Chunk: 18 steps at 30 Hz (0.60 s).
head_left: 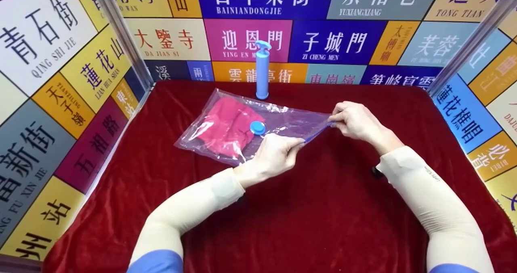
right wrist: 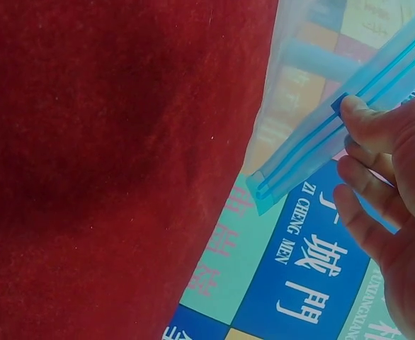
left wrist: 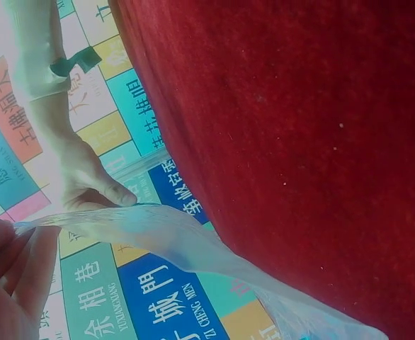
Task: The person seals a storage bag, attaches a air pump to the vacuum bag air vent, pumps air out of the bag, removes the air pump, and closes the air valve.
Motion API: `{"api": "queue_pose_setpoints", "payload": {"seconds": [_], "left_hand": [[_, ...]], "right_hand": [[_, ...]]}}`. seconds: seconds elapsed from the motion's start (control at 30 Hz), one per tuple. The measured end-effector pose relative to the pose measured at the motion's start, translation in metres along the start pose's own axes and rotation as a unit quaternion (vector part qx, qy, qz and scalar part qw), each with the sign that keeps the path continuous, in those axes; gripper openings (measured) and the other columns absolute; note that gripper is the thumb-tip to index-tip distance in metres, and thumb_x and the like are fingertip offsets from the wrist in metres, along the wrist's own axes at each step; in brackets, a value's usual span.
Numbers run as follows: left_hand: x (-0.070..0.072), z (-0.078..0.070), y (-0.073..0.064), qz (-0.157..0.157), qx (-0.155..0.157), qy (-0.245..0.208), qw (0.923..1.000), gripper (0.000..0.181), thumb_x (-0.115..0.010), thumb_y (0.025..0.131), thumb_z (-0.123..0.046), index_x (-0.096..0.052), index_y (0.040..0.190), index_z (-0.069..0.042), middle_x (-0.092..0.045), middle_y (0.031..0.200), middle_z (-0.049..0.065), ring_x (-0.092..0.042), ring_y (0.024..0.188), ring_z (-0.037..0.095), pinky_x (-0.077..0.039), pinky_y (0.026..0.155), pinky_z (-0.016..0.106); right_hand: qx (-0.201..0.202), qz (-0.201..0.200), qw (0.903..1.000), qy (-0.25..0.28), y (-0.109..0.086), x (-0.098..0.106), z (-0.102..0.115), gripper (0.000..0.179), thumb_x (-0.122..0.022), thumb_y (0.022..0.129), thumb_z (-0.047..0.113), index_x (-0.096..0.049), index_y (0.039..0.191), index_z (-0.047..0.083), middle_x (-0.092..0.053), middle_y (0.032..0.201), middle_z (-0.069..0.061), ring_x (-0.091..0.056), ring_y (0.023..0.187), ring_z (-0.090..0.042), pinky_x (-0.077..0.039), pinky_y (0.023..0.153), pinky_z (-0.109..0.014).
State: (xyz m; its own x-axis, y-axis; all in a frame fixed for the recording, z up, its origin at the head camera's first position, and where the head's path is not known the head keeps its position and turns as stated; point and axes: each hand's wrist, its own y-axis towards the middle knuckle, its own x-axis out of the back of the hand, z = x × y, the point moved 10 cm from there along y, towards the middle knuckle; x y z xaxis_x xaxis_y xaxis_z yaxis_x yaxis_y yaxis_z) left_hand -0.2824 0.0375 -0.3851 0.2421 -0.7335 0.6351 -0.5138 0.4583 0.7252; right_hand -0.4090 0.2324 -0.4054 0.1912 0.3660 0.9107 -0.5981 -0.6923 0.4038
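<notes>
A clear vacuum storage bag [head_left: 278, 119] with folded pink cloth [head_left: 230, 123] inside lies slanted over the table. Its round blue valve [head_left: 257, 127] sits beside the cloth. My left hand [head_left: 276, 154] pinches the bag's blue zip edge at the near side. Farther along that edge, my right hand [head_left: 355, 119] pinches the far end, and the zip stretches between the two. In the right wrist view, the thumb of the right hand [right wrist: 399, 163] presses a small dark blue slider [right wrist: 340, 104] on the zip strip [right wrist: 299, 159]. The left wrist view shows the bag's edge raised, thin and translucent.
A blue hand pump [head_left: 262, 73] stands upright behind the bag, near the back of the table. Dark red velvet cloth [head_left: 323, 216] covers the table. Panels with colourful street-name signs [head_left: 250, 38] close off the back and both sides, with metal posts at the corners.
</notes>
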Motion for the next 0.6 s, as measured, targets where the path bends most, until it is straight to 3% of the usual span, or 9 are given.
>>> {"api": "queue_pose_setpoints", "payload": {"seconds": [0.3, 0.6], "left_hand": [[0.002, -0.003, -0.001, 0.000, -0.006, -0.001, 1.0000, 0.012, -0.076, 0.102, -0.009, -0.087, 0.103, -0.012, -0.086, 0.084, 0.000, -0.079, 0.069, 0.015, -0.067, 0.068, 0.035], [0.001, -0.006, 0.000, -0.004, -0.012, 0.003, 0.9999, 0.011, -0.075, 0.102, -0.008, -0.085, 0.099, -0.013, -0.080, 0.075, -0.001, -0.071, 0.062, 0.013, -0.064, 0.064, 0.035]], "right_hand": [[-0.024, 0.013, 0.9996, -0.007, -0.001, -0.003, -0.008, 0.019, -0.089, 0.088, -0.001, -0.091, 0.102, 0.011, -0.075, 0.094, -0.009, -0.070, 0.091, -0.032, -0.061, 0.078, -0.049], [-0.031, 0.015, 0.9992, -0.018, -0.003, -0.004, -0.013, 0.018, -0.089, 0.089, 0.000, -0.091, 0.103, 0.011, -0.073, 0.094, -0.009, -0.068, 0.091, -0.031, -0.059, 0.077, -0.048]]}}
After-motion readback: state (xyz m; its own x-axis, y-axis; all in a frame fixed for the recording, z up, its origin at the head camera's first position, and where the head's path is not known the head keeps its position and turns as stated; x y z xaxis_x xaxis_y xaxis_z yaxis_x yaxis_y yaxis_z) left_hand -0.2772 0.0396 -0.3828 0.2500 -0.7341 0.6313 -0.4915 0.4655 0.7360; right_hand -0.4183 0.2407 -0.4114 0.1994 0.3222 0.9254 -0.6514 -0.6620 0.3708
